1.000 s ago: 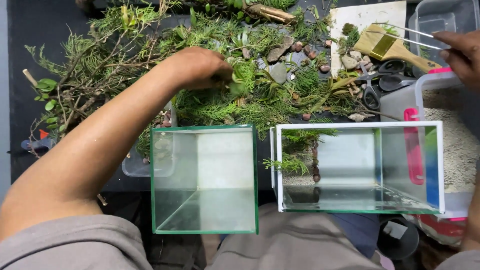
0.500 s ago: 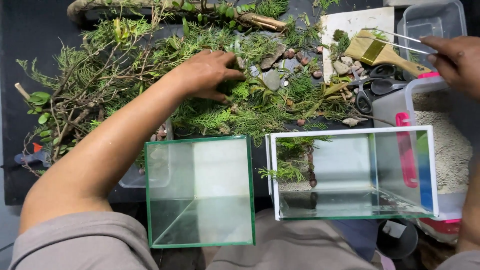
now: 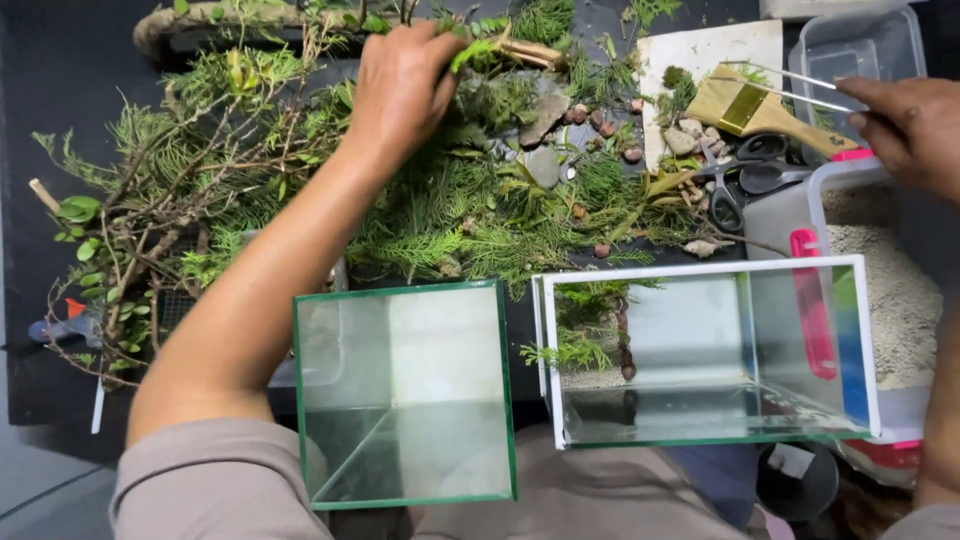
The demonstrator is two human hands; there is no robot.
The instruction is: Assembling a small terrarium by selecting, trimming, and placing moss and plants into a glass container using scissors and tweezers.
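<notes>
My left hand (image 3: pixel 403 88) reaches far over a heap of green cuttings (image 3: pixel 450 215) and pinches a bright green sprig (image 3: pixel 472 48) near a piece of driftwood (image 3: pixel 525 50). At the far right, my right hand (image 3: pixel 908 122) grips long metal tweezers (image 3: pixel 790 85) whose tips point left above a flat paintbrush (image 3: pixel 760 110). Two glass tanks stand close to me. The left glass tank (image 3: pixel 405 395) holds nothing. The right glass tank (image 3: pixel 710 350) holds sand, a few green sprigs and a thin twig.
Bare twigs with small leaves (image 3: pixel 120 250) lie at the left. Grey stones (image 3: pixel 545 165) and small pebbles sit among the greenery. Scissors (image 3: pixel 740 178) lie by a white board (image 3: pixel 700 50). A plastic tub of sand (image 3: pixel 885 270) with a pink scoop (image 3: pixel 810 305) stands at the right.
My left hand has moved from the middle of the greenery to its far edge and closed on a green sprig. The right hand stays at the right with the tweezers.
</notes>
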